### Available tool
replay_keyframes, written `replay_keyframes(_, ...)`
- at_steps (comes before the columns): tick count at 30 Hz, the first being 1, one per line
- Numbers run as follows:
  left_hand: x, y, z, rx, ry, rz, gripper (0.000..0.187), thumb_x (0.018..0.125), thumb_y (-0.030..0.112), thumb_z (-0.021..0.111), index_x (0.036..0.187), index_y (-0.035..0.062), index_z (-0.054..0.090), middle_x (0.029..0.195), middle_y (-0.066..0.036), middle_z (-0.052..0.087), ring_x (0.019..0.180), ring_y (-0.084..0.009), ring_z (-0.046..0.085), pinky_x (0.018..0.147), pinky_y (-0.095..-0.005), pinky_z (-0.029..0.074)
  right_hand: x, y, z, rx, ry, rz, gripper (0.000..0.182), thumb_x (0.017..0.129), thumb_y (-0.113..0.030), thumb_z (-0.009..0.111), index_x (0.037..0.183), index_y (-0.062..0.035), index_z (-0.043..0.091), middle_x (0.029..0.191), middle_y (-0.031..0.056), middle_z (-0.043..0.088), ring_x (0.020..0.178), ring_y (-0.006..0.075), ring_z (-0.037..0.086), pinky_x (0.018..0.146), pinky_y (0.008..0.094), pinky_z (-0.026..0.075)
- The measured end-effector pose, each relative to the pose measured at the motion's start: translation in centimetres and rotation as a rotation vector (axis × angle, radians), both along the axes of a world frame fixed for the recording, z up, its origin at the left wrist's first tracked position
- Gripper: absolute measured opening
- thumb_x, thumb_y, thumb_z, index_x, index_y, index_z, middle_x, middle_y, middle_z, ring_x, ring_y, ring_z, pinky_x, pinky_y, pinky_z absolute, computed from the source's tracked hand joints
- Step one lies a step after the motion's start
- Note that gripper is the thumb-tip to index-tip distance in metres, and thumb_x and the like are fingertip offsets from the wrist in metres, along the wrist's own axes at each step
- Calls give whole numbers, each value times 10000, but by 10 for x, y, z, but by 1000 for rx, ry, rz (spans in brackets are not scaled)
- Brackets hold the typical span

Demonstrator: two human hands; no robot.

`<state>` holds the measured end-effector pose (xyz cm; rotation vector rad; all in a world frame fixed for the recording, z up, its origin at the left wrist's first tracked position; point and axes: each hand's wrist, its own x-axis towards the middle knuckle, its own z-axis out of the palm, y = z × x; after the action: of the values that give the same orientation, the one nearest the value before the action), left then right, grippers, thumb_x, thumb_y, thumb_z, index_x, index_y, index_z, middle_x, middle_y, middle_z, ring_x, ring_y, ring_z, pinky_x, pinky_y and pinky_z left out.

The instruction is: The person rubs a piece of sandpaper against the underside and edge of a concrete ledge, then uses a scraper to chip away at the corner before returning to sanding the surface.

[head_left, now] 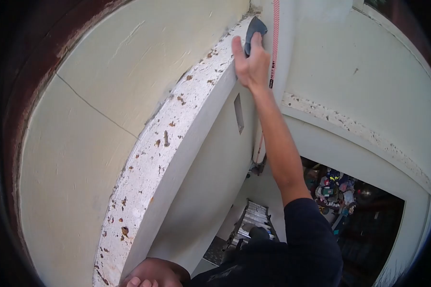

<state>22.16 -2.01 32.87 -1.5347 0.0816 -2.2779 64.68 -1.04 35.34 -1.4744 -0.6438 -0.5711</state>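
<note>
My right hand (pixel 252 61) reaches far forward along a white ledge (pixel 151 165), its fingers closed on a dark grey sanding pad. The sanding pad (pixel 255 29) touches the far end of the ledge, by the wall corner. Chips and brown specks are scattered over the ledge, and a small screw-like piece (pixel 166 138) lies midway along it. My left hand (pixel 142 282) shows only in part at the bottom edge, beside the ledge's near end. Its fingers look bent, but the frame cuts them off, and what they touch is hidden.
A cream wall (pixel 76 143) with a thin crack rises left of the ledge. A red-and-white strip (pixel 275 38) runs along the corner. Far below stands a stepladder (pixel 254 220). Another speckled ledge (pixel 349 122) is on the right, above a doorway with a cluttered pile (pixel 335 191).
</note>
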Motion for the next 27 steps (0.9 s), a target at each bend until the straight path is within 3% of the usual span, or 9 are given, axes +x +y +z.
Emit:
replay_keyframes(2,4,3,6,43,32,-162,376,950,283,364,762,77,617,759,-54,603,824,-220,567,1028,-403,324,10,-7,2,7,5,-40,784,889,-569,511,1102,180,603,1115,389,591,1098,498,578,988,429,448)
replay_keyframes(3,-7,4,8,43,43,-158,376,950,283,364,762,77,617,759,-54,603,824,-220,567,1028,-403,324,14,-11,8,7,15,-35,784,889,-569,511,1102,180,603,1115,389,591,1098,498,578,988,429,448)
replay_keyframes(5,-31,7,10,48,346,24,352,937,276,375,774,78,617,744,-46,593,811,-217,569,1033,-400,322,14,-23,34,-197,179,-214,660,884,-557,520,885,76,708,823,279,681,732,457,659,743,464,530)
replay_keyframes(9,-12,12,7,75,210,-27,336,921,272,384,773,81,617,720,-36,576,783,-212,565,1036,-394,320,50,1,25,-145,-85,-509,573,871,-529,555,807,19,710,705,212,675,553,398,616,605,483,497)
replay_keyframes(12,-10,13,5,127,116,-30,337,913,269,392,751,70,611,698,-45,562,780,-222,566,1034,-399,321,51,8,20,-11,-194,-482,517,867,-479,595,848,27,698,819,221,691,629,371,647,621,478,504)
replay_keyframes(17,-11,14,6,155,80,53,455,1025,306,309,671,89,495,651,-28,469,667,-189,487,659,-319,410,54,29,3,373,-383,-224,413,979,-310,498,1148,38,642,1224,281,598,1140,374,594,951,384,470)
replay_keyframes(18,-8,14,6,152,58,13,469,1019,290,324,642,82,509,659,-38,487,668,-200,492,678,-329,422,45,24,1,292,-251,50,475,1018,-295,408,1334,44,512,1398,276,465,1349,379,408,1116,391,309)
replay_keyframes(25,-26,12,-13,161,136,-255,557,1003,478,413,842,11,671,802,-105,644,782,-259,621,844,-413,497,-30,14,-16,174,-658,117,785,995,-519,192,1480,98,184,1565,282,122,1459,411,142,1183,449,105)
replay_keyframes(27,-14,-1,-8,49,77,-353,348,915,266,400,703,64,587,675,-58,542,752,-230,550,1039,-411,318,-46,10,-12,140,-647,199,821,979,-552,206,1483,96,174,1562,293,118,1458,419,133,1183,460,95)
